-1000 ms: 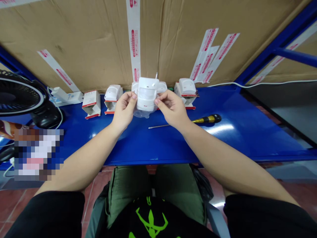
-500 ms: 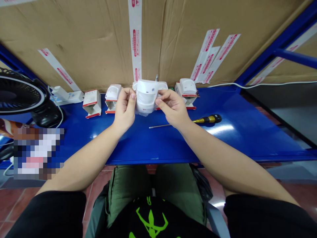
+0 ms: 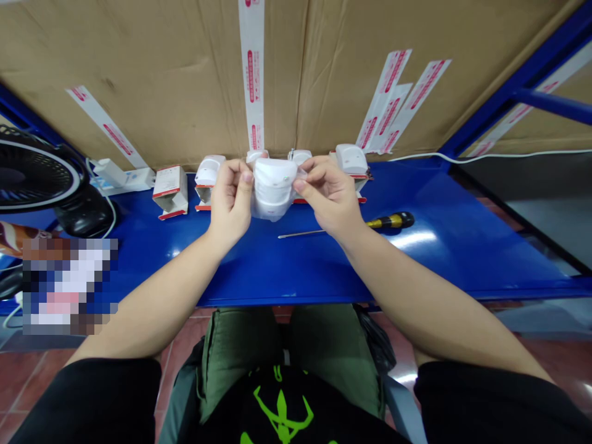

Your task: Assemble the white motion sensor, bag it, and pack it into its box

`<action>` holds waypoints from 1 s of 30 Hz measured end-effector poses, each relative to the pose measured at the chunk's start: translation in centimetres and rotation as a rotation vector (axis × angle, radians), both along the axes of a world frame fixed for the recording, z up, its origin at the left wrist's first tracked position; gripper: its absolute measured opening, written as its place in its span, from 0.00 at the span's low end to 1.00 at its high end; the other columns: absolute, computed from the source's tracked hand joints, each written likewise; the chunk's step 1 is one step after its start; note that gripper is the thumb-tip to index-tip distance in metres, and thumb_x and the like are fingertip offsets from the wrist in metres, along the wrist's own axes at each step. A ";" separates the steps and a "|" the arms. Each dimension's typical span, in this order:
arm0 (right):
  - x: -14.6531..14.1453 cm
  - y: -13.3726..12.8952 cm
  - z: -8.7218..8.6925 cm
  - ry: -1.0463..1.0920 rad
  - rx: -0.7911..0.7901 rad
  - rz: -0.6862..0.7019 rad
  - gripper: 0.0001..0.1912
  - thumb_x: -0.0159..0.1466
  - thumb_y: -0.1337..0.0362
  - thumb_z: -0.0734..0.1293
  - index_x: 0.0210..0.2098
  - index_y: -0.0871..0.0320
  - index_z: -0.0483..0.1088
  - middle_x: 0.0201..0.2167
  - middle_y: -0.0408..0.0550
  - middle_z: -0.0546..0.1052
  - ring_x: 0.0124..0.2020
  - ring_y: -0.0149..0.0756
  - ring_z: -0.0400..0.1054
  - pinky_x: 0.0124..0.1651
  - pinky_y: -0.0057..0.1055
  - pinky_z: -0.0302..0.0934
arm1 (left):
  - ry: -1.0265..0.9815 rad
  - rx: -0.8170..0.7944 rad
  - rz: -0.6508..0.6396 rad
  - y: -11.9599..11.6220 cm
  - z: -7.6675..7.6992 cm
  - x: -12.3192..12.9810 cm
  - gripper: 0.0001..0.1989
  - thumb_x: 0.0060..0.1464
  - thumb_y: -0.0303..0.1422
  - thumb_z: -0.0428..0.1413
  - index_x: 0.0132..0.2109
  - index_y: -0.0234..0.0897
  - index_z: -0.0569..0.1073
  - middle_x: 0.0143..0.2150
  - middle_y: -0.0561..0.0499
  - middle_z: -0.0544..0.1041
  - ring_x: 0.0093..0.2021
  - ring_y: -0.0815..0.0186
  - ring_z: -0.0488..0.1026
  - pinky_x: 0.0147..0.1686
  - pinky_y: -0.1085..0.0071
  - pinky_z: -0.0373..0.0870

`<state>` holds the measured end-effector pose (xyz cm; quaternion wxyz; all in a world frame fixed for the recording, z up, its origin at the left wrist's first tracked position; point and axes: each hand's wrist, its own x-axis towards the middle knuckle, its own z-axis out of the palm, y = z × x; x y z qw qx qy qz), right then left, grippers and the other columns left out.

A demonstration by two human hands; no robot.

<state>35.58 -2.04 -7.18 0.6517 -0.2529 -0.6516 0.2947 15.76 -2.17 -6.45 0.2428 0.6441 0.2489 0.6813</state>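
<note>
A white motion sensor (image 3: 274, 176) hangs in a clear plastic bag (image 3: 271, 216) above the table, between my two hands. My left hand (image 3: 234, 197) is closed, thumb against fingers, on the left side of the bag. On the other side my right hand (image 3: 330, 191) pinches the bag's right edge. Behind the held sensor stand further white sensors, partly hidden by it and by my hands. A screwdriver (image 3: 393, 221) with a yellow and black handle lies below my right hand, its shaft partly covered by that hand.
Small open boxes (image 3: 170, 190) stand along the back, some with a white sensor (image 3: 351, 159) on top. At the left are a black fan (image 3: 86, 209), a power strip (image 3: 136, 180) and a blurred-out item (image 3: 69, 287). A cardboard wall (image 3: 185, 74) rises behind the blue table (image 3: 277, 271).
The sensor has tilted and sits slightly lower in the bag, so its top shows more. My right hand has shifted a little to the right and up. The left has barely moved.
</note>
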 end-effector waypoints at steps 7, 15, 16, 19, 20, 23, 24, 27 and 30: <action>-0.6 0.1 -0.2 -0.008 -0.068 0.113 0.26 0.65 0.44 0.81 0.29 0.52 0.68 0.34 0.42 0.75 0.39 0.35 0.71 0.49 0.37 0.71 | -0.023 -0.107 -0.130 0.8 -0.7 0.1 0.27 0.64 0.62 0.67 0.41 0.43 0.73 0.39 0.50 0.77 0.43 0.61 0.81 0.45 0.65 0.81; -0.9 -0.2 -0.3 0.068 -0.138 0.068 0.31 0.63 0.36 0.80 0.30 0.52 0.66 0.33 0.39 0.74 0.34 0.31 0.69 0.42 0.33 0.70 | 0.007 -0.212 -0.264 0.5 -0.4 -0.5 0.29 0.60 0.60 0.72 0.50 0.45 0.73 0.49 0.47 0.84 0.52 0.58 0.86 0.54 0.61 0.84; -0.8 -0.1 -0.4 0.084 -0.137 0.046 0.31 0.63 0.35 0.80 0.31 0.52 0.66 0.32 0.39 0.73 0.33 0.31 0.68 0.39 0.32 0.69 | 0.048 -0.247 -0.296 0.6 -0.5 -0.9 0.31 0.58 0.58 0.74 0.53 0.45 0.72 0.50 0.46 0.84 0.52 0.58 0.86 0.52 0.62 0.84; -0.6 -0.1 -0.2 0.138 -0.087 -0.031 0.31 0.63 0.34 0.79 0.31 0.51 0.67 0.33 0.40 0.73 0.31 0.30 0.67 0.35 0.31 0.68 | 0.235 -0.310 -0.410 0.3 -0.6 -1.5 0.37 0.52 0.54 0.78 0.59 0.42 0.72 0.51 0.43 0.84 0.52 0.56 0.86 0.47 0.65 0.84; -0.5 -0.1 -0.1 0.153 -0.068 -0.050 0.31 0.63 0.33 0.79 0.32 0.51 0.67 0.33 0.40 0.73 0.32 0.31 0.67 0.36 0.32 0.70 | 0.307 -0.306 -0.434 0.1 -0.6 -1.5 0.38 0.51 0.53 0.79 0.59 0.42 0.73 0.53 0.41 0.84 0.53 0.55 0.86 0.47 0.65 0.84; -0.5 -0.4 0.2 0.167 -0.053 -0.050 0.32 0.64 0.31 0.78 0.33 0.50 0.65 0.34 0.40 0.72 0.34 0.33 0.72 0.41 0.36 0.75 | 0.477 -0.219 -0.400 -0.5 -0.9 -1.0 0.41 0.49 0.46 0.81 0.63 0.43 0.72 0.60 0.38 0.81 0.59 0.50 0.84 0.49 0.62 0.84; -0.5 -0.6 0.3 0.169 -0.064 -0.032 0.32 0.63 0.31 0.78 0.33 0.49 0.65 0.34 0.40 0.72 0.34 0.34 0.72 0.42 0.37 0.77 | 0.504 -0.178 -0.377 -0.6 -1.0 -0.7 0.43 0.48 0.44 0.81 0.65 0.44 0.70 0.62 0.37 0.80 0.60 0.48 0.83 0.50 0.60 0.84; -0.7 -1.0 0.4 0.193 -0.143 0.089 0.33 0.61 0.31 0.80 0.35 0.48 0.64 0.35 0.39 0.73 0.34 0.34 0.73 0.42 0.38 0.79 | 0.492 -0.102 -0.425 -0.8 -1.6 0.1 0.50 0.46 0.42 0.82 0.68 0.45 0.64 0.59 0.39 0.81 0.58 0.49 0.84 0.54 0.56 0.84; -0.7 -0.9 0.3 0.227 -0.277 0.227 0.34 0.59 0.30 0.80 0.37 0.48 0.64 0.35 0.39 0.75 0.36 0.36 0.75 0.41 0.39 0.80 | 0.429 -0.209 -0.588 -0.8 -1.7 0.3 0.47 0.47 0.42 0.82 0.66 0.46 0.65 0.49 0.45 0.83 0.46 0.54 0.86 0.46 0.59 0.85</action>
